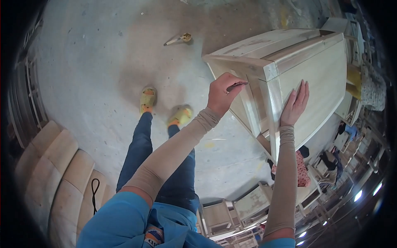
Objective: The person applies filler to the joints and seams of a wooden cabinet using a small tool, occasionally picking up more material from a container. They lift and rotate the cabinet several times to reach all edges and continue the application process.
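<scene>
In the head view, the left hand (pixel 222 94) is curled, with thumb and fingers pinching a thin, dark, sheet-like piece (pixel 238 84). This piece points toward the near frame of a pale, boxy, unfinished wooden cabinet (pixel 320 76); whether it touches the wood I cannot tell. The left forearm, in a beige sleeve (pixel 175 146), reaches diagonally forward and to the right across the legs, the wrist slightly bent.

The right hand (pixel 293 109) lies flat on the cabinet's broad side panel, palm down, its fingers extended and pointing away from the body. The right arm, sleeved in beige too, runs nearly straight forward.

The cabinet stands on the grey concrete floor (pixel 95 78), ahead and to the right of the person's yellow shoes (pixel 147 99). Well apart from it, a small pale-handled tool (pixel 178 39) with a rounded yellowish head lies on the floor. Curved, pale wooden panels (pixel 64 165) sit at the lower left, near a black looped cord (pixel 94 194). Beyond the right arm is someone in red, dark-spotted clothing (pixel 302 171).
</scene>
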A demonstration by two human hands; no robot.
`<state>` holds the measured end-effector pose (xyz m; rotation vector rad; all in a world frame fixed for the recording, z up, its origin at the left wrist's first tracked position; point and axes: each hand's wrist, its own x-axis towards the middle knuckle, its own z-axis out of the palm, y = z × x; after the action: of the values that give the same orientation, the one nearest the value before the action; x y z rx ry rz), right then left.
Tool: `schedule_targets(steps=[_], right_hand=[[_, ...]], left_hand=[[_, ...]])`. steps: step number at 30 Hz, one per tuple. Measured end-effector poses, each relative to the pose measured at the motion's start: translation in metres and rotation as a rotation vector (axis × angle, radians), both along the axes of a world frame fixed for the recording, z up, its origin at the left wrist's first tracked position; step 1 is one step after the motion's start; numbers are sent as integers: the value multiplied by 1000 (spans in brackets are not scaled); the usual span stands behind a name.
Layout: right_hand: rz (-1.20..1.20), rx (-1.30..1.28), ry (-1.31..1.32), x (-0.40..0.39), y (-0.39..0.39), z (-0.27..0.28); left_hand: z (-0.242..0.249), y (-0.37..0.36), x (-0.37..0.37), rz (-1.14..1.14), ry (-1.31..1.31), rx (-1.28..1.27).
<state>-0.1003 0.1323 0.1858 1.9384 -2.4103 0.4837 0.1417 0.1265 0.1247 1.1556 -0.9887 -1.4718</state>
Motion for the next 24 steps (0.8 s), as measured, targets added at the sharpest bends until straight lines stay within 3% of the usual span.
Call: schedule_targets(steps=[8, 13, 15, 24], right_hand=[[64, 82, 31, -20, 1, -10], [304, 51, 17, -28, -73, -17], [278, 33, 33, -19, -93, -22], [342, -42, 57, -18, -96, -21]], left_hand=[[-10, 1, -19, 222, -298, -353], [-15, 0, -24, 369, -522, -501], [-18, 1, -27, 386, -551, -508], [-3, 1, -55, 292, -52, -276]])
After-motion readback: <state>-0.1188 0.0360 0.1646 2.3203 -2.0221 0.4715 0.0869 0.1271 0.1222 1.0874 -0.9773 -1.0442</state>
